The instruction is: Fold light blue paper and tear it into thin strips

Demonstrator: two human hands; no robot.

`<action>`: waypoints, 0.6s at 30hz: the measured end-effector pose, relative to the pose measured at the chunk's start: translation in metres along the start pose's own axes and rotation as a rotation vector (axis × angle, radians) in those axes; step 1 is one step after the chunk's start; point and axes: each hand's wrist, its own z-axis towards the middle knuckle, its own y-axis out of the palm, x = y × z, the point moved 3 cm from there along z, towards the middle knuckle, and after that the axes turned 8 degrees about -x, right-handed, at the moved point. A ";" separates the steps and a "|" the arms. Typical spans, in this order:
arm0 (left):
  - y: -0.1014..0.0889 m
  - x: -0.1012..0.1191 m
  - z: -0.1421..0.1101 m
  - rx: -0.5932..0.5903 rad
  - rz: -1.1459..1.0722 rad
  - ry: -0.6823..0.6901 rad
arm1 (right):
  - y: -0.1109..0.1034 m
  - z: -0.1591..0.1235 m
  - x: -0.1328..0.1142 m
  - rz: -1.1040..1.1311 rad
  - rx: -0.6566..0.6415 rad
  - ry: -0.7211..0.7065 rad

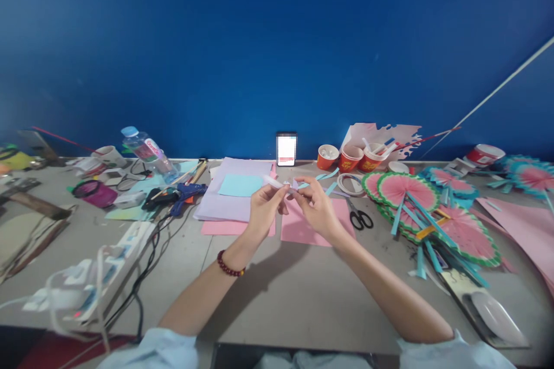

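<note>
My left hand (265, 207) and my right hand (318, 207) meet above the table, both closed in a pinch. Between their fingertips is a pale lilac paper strip (272, 182), one end of which sticks up past the left thumb. The fingers cover part of it, so its exact folds cannot be made out. Beneath my right hand lies a pink paper sheet (303, 230). Behind my left hand, a light blue sheet (237, 185) rests on a stack of lilac paper (212, 203). Black-handled scissors (361, 219) lie to the right of my right hand.
A phone (286, 150) stands against the blue wall. Red paper cups (351, 158) are at the back right, near watermelon-patterned paper fans (407, 193). On the left are a blue glue gun (184, 199), a water bottle (149, 150), a power strip (116, 271) and cables.
</note>
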 end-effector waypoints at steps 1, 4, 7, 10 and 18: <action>0.000 -0.001 0.000 -0.004 -0.006 0.000 | 0.000 0.000 0.000 0.000 0.000 -0.001; -0.001 -0.003 0.001 -0.014 -0.011 0.002 | 0.001 0.001 0.001 0.003 -0.012 -0.014; -0.002 -0.003 0.001 -0.014 -0.017 0.002 | 0.002 0.000 0.000 0.025 -0.044 -0.034; -0.002 -0.002 0.002 -0.022 -0.017 0.018 | 0.002 -0.002 -0.002 0.035 -0.055 -0.049; 0.001 0.002 0.000 -0.053 -0.007 0.009 | 0.001 -0.001 -0.002 0.000 -0.007 0.011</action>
